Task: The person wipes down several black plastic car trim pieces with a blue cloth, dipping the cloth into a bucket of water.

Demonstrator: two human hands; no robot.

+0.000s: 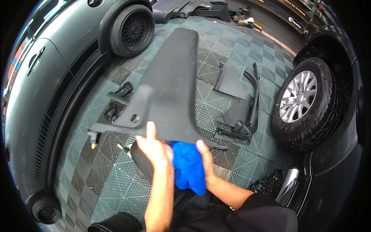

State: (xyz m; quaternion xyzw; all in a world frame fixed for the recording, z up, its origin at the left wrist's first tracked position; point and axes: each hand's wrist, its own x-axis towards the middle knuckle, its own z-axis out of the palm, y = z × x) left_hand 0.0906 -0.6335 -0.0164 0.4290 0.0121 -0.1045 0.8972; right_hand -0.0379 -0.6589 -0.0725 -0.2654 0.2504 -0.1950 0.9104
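Note:
A large dark grey plastic car trim panel (170, 81) is held out in front of me, its narrow end pointing away. It has a small oval hole near its lower left side and clips along the edge. My left hand (154, 149) grips the wide near edge, thumb on top and fingers hidden beneath. A bright blue cloth (188, 166) hangs bunched below that edge. Around the cloth's right side curls my right hand (206, 158), its thumb up close to the panel's edge; its other fingers are hidden.
A grey-green car (58, 58) stands at left, and a dark vehicle with a silver-rimmed wheel (299, 96) at right. On the tiled floor lie more trim pieces (232, 83) and small black parts (116, 102). A black bucket-like object (116, 223) sits near my legs.

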